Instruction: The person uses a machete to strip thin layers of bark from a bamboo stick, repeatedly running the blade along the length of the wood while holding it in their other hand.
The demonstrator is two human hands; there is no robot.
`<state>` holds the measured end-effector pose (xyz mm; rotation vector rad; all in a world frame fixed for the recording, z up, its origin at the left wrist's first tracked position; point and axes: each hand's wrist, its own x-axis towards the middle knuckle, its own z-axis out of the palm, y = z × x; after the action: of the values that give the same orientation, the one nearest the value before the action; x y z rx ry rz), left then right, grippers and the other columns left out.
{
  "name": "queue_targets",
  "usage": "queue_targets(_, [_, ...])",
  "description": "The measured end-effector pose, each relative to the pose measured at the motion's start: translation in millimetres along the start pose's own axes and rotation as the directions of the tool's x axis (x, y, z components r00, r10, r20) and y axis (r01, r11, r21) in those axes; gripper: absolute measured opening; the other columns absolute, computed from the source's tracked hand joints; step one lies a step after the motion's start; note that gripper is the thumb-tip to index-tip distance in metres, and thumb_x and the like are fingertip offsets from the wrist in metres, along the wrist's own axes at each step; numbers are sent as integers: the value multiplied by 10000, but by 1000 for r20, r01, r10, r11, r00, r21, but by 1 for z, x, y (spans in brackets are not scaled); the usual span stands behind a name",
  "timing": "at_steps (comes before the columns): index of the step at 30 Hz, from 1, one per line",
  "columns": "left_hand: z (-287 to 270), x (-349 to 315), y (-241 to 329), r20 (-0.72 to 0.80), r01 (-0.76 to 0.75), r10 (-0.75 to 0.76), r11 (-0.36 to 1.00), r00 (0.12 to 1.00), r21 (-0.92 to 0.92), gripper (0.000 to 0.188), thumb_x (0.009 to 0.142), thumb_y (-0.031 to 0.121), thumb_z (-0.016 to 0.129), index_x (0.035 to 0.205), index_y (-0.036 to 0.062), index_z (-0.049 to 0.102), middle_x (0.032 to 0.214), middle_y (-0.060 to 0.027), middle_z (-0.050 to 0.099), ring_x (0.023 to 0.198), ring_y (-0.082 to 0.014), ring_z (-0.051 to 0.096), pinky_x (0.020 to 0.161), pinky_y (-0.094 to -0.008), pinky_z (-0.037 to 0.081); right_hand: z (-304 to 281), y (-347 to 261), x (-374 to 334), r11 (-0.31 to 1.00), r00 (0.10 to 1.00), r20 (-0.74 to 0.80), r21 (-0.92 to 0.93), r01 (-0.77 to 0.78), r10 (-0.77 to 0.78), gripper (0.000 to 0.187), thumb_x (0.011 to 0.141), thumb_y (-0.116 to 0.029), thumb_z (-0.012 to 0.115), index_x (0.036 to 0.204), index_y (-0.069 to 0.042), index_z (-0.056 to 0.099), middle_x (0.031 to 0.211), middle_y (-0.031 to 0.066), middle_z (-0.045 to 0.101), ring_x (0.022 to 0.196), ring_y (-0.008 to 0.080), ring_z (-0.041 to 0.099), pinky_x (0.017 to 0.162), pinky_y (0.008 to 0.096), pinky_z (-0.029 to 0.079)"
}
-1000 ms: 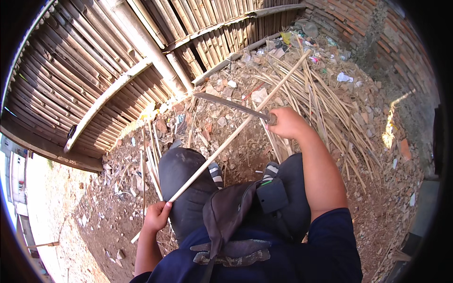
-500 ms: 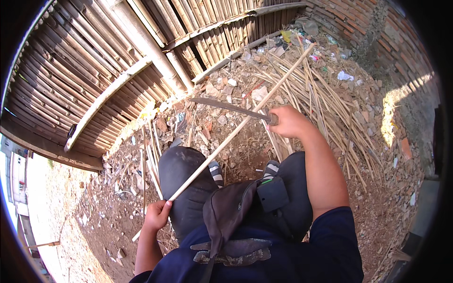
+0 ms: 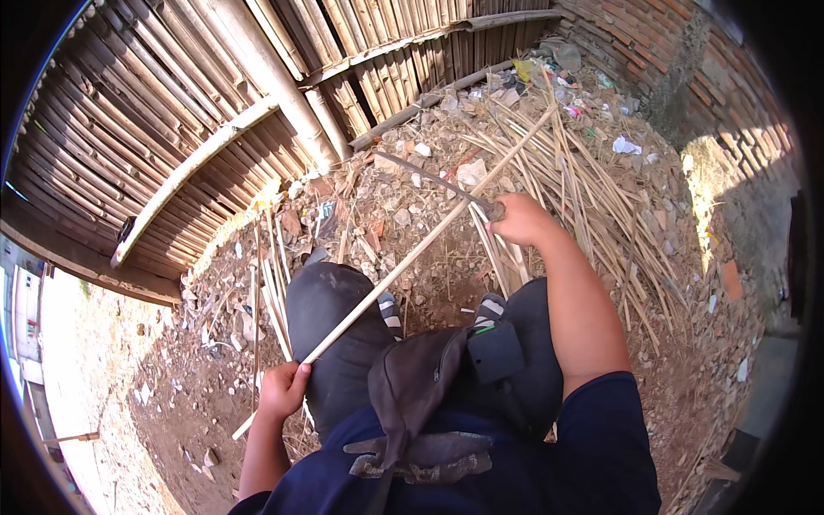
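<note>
Squatting on bare, dusty ground (image 3: 412, 206) strewn with stones, dry stalks and broken bits, you face a fence of upright bamboo slats (image 3: 172, 112) braced by paler cross rails, with a thick bamboo post (image 3: 275, 81) leaning through it. To your right a red brick wall (image 3: 652, 43) curves round the corner. A loose heap of split bamboo strips (image 3: 601, 189) lies ahead and to the right, reaching up toward the wall.

Litter gathers where the fence meets the brick: a yellow wrapper (image 3: 524, 69), crumpled white scraps of plastic or paper (image 3: 627, 146), and a small pink piece (image 3: 573, 112); what any of them bears is too small to tell.

Your left hand (image 3: 283, 390) is closed round the near end of a long pale bamboo stick (image 3: 412, 257), which slants up and away across your left knee (image 3: 330, 300) to the strip heap. Your right hand (image 3: 519, 221) is clenched on the handle of a long dark blade (image 3: 425, 176), which points left and away, crossing above the stick. A dark bag (image 3: 421, 395) hangs at your chest.
</note>
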<state>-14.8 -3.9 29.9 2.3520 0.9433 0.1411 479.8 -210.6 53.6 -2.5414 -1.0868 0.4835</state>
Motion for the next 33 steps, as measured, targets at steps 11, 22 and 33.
queue_targets(11, [-3, 1, -9, 61, 30, -29, 999, 998, -20, 489, 999, 341, 600, 659, -8, 562, 543, -151, 521, 499, -259, 509, 506, -416, 401, -11, -61, -33, 974, 990, 47, -181, 139, -133, 330, 801, -273, 744, 1074, -91, 713, 959, 201, 712, 958, 386, 677, 840, 483, 539])
queue_targets(22, [-9, 5, -8, 111, 64, -57, 996, 992, -59, 521, 989, 376, 619, 638, -5, 567, 525, -157, 513, 468, -279, 504, 488, -415, 395, -9, -53, -28, 992, 1000, 23, -124, -2, 5, 349, 818, -272, 742, 1130, -119, 711, 992, 185, 715, 977, 378, 680, 855, 477, 541])
queue_targets(33, [-6, 4, 0, 86, 25, -20, 999, 996, -48, 477, 1022, 297, 588, 655, -3, 537, 531, -28, 468, 540, -101, 420, 491, -354, 352, -14, -22, -17, 1000, 999, -40, 22, -16, 17, 464, 809, -322, 778, 1152, -17, 704, 1019, 245, 704, 1005, 402, 671, 887, 464, 527])
